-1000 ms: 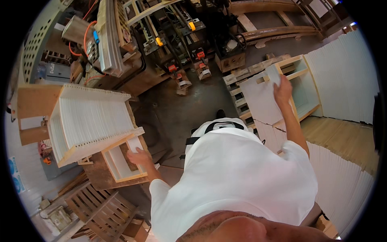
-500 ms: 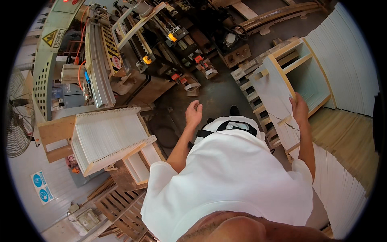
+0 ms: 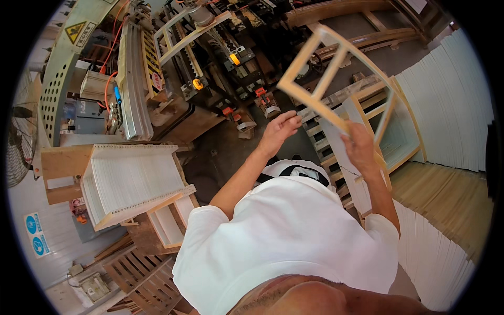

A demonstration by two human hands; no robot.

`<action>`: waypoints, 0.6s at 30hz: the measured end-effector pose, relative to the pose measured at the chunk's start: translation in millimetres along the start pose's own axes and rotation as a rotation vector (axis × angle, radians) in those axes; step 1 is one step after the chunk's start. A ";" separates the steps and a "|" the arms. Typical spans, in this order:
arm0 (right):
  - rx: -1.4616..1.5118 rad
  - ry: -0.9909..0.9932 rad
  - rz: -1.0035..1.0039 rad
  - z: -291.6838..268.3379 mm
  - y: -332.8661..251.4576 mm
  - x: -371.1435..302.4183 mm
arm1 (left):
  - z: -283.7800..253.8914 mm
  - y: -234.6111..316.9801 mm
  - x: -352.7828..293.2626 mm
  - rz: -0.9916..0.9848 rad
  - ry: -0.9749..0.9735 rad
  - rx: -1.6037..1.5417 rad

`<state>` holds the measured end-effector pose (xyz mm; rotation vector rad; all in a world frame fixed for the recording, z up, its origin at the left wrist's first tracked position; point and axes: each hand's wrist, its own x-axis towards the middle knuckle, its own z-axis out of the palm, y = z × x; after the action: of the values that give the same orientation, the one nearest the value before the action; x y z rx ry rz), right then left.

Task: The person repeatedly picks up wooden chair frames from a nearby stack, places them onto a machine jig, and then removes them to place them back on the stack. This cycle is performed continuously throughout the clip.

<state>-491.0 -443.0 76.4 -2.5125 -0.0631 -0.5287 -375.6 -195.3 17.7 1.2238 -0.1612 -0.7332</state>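
Lifted clear of the stack since half a second ago, the wooden frame (image 3: 336, 79) now hangs in the air, gripped at its lower rail by the right hand (image 3: 361, 148). Beside that grip, the left hand (image 3: 278, 132) reaches open-fingered toward the frame's near rail, not yet touching. Judging from this, pickup is done; a two-handed hold and placing remain, with the slatted rack (image 3: 131, 181) well off to the left.

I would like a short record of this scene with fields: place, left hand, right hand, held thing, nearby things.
Place: woodworking shop seen from above, with a machine at upper left
Left hand: open, fingers spread, reaching toward the frame, not touching it
Right hand: gripping the frame at its lower edge
Held thing: light wooden frame with one crossbar, raised and tilted
Nearby things: stack of white panels at left; open wooden cabinet box behind the frame; white sheets at right
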 end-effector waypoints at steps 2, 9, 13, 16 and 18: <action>0.024 -0.121 -0.064 19.3 -24.9 18.2 | -4.6 15.5 -0.7 -0.035 -0.076 -0.324; 0.025 -0.224 -0.366 93.4 -75.1 85.4 | -88.3 39.2 -23.1 0.153 0.135 -0.680; -0.080 -0.281 -0.385 124.7 -94.8 123.1 | -158.4 41.0 -27.4 0.228 0.224 -0.721; -0.009 -0.257 -0.524 157.0 -103.2 152.1 | -193.6 55.9 -28.5 0.289 0.273 -0.697; 0.019 -0.222 -0.560 180.2 -111.8 173.7 | -215.7 66.2 -24.8 0.311 0.327 -0.689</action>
<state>-284.1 -263.7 64.0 -2.5101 -0.8673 -0.4527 -261.2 0.4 5.7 0.6201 0.1625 -0.2645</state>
